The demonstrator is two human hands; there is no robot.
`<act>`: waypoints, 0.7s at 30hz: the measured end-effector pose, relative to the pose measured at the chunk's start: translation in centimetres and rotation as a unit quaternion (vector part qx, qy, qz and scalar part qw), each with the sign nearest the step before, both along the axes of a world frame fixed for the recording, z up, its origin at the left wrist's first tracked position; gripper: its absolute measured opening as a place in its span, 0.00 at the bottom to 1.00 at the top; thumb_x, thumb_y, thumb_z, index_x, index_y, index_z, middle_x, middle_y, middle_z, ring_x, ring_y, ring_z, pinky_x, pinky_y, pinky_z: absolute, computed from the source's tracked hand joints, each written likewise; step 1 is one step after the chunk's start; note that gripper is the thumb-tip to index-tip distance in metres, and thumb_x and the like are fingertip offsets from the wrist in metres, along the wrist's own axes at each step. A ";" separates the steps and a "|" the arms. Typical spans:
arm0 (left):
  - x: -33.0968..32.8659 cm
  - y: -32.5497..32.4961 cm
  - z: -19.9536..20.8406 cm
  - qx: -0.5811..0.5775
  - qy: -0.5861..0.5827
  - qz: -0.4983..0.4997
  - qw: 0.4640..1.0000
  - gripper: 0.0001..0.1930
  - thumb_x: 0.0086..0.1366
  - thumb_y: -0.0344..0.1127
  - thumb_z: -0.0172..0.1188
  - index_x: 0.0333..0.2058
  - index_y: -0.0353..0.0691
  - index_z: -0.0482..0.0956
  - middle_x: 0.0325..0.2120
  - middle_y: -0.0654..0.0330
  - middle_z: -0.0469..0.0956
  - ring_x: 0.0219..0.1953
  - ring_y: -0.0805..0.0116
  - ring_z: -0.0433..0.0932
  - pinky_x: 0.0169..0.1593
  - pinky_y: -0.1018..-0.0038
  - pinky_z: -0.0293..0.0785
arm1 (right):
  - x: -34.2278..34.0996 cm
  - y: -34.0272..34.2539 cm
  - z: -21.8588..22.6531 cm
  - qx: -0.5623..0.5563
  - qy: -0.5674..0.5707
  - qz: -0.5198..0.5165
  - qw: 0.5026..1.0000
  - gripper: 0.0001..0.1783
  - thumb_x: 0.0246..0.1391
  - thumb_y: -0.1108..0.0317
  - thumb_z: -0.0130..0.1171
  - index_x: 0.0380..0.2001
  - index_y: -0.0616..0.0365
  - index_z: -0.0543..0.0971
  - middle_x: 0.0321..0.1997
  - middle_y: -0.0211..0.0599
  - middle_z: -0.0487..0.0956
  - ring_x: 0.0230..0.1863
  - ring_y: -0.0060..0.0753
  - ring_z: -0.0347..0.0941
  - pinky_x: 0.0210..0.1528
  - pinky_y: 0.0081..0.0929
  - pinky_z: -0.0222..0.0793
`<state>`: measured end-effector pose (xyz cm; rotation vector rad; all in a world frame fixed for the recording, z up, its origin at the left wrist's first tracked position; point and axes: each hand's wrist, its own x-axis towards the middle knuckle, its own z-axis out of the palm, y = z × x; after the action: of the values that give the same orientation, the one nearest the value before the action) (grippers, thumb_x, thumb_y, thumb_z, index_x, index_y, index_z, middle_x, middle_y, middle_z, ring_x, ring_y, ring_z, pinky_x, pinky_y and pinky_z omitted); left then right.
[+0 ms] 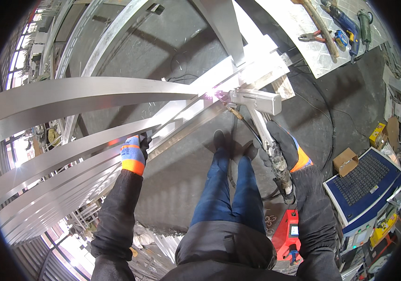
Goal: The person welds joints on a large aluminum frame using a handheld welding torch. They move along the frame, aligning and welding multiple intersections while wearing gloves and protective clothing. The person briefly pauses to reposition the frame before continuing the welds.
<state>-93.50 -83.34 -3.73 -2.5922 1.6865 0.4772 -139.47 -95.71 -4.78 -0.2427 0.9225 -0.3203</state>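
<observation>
At centre frame, the right hand [282, 140], in a dark glove with an orange cuff, is wrapped around the handle of a grey welding gun [255, 100]; the gun's nozzle points toward 9 o'clock and meets a bright spark [211, 94] on the steel bars [196, 110]. A hose [279, 166] runs from the handle down toward 5 o'clock. At 8 o'clock of the spark, the left hand [135, 151], in a blue and orange glove, is closed on the edge of a curved steel strip [69, 154], pinning it against the frame.

Judging by this, the weld is best done with the nozzle kept tight on the joint and moved slowly and evenly, while the left hand holds the strip dead still. The joint lies just beyond the gun tip, well apart from the right hand and up toward 1 o'clock of the left.

At 1 o'clock a tiled bench [303, 42] carries pliers [313, 36] and a drill [345, 25]. At 4 o'clock stands a blue and white machine [364, 187], with a red unit [288, 234] at 5 o'clock
</observation>
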 end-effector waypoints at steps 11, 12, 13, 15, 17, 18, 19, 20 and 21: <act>-0.2 -0.1 -0.3 -0.020 0.022 0.026 0.999 0.13 0.66 0.40 0.68 0.29 0.38 0.79 0.22 0.48 0.78 0.26 0.48 0.76 0.32 0.56 0.69 | -0.4 0.6 0.1 0.022 -0.035 -0.008 0.999 0.24 0.67 0.43 0.54 0.45 0.54 0.76 0.28 0.29 0.78 0.21 0.19 0.72 0.19 0.22 0.67; -0.4 -0.3 -0.2 -0.010 0.063 0.074 0.995 0.11 0.66 0.38 0.69 0.30 0.38 0.80 0.25 0.46 0.80 0.30 0.44 0.78 0.34 0.54 0.71 | -0.6 0.7 0.2 0.031 -0.014 0.003 0.999 0.24 0.67 0.43 0.53 0.44 0.55 0.77 0.27 0.29 0.77 0.20 0.20 0.72 0.19 0.22 0.66; -0.6 -0.4 0.1 -0.011 0.100 0.105 0.989 0.09 0.65 0.37 0.69 0.32 0.38 0.81 0.28 0.44 0.81 0.33 0.40 0.81 0.35 0.53 0.74 | -0.9 0.8 0.4 0.034 -0.009 0.022 0.999 0.24 0.67 0.43 0.53 0.43 0.55 0.78 0.25 0.29 0.76 0.20 0.20 0.71 0.18 0.22 0.66; -1.0 -0.6 0.7 0.001 -0.027 -0.006 1.000 0.09 0.67 0.38 0.66 0.33 0.39 0.82 0.30 0.44 0.82 0.35 0.39 0.81 0.36 0.51 0.74 | -0.5 1.7 0.6 -0.022 0.066 0.008 0.998 0.26 0.67 0.42 0.52 0.41 0.57 0.79 0.20 0.28 0.74 0.16 0.21 0.69 0.16 0.22 0.64; -1.5 -0.6 1.3 0.010 -0.038 -0.020 0.999 0.09 0.67 0.40 0.64 0.33 0.40 0.82 0.30 0.43 0.82 0.36 0.38 0.81 0.38 0.49 0.74 | -0.5 3.4 1.3 0.046 -0.024 -0.029 0.998 0.28 0.66 0.41 0.54 0.44 0.59 0.80 0.22 0.31 0.76 0.18 0.23 0.71 0.16 0.22 0.64; -1.6 -0.9 1.3 0.025 -0.037 -0.009 0.999 0.08 0.66 0.38 0.64 0.34 0.41 0.82 0.30 0.43 0.82 0.37 0.38 0.81 0.39 0.48 0.74 | -0.4 4.4 1.6 0.059 -0.039 -0.049 0.996 0.29 0.65 0.40 0.55 0.45 0.59 0.79 0.24 0.33 0.77 0.19 0.24 0.73 0.16 0.23 0.65; -1.8 -0.9 1.5 0.029 -0.030 -0.005 0.999 0.06 0.65 0.36 0.64 0.34 0.42 0.83 0.31 0.44 0.82 0.38 0.38 0.81 0.40 0.48 0.74 | -0.1 5.5 1.8 0.055 -0.043 -0.075 0.995 0.29 0.64 0.40 0.55 0.46 0.59 0.79 0.24 0.34 0.78 0.20 0.25 0.73 0.16 0.23 0.65; -1.9 -1.1 1.5 0.051 -0.025 0.015 0.998 0.04 0.64 0.34 0.64 0.35 0.42 0.83 0.32 0.44 0.82 0.39 0.39 0.81 0.41 0.48 0.75 | 0.5 6.9 1.7 0.057 -0.039 -0.100 0.993 0.30 0.64 0.40 0.55 0.46 0.60 0.78 0.25 0.36 0.78 0.21 0.26 0.74 0.16 0.23 0.65; -2.0 -1.0 1.7 0.069 -0.050 0.007 0.996 0.03 0.62 0.31 0.64 0.34 0.42 0.82 0.33 0.45 0.82 0.41 0.40 0.81 0.43 0.49 0.75 | 1.1 8.1 1.5 0.057 -0.059 -0.124 0.989 0.30 0.64 0.40 0.56 0.47 0.60 0.78 0.26 0.37 0.78 0.22 0.27 0.75 0.16 0.23 0.66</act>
<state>-95.51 -84.36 -2.05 -2.4888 1.5470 0.4394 -138.41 -87.64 -3.30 -0.0022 0.8508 -0.5034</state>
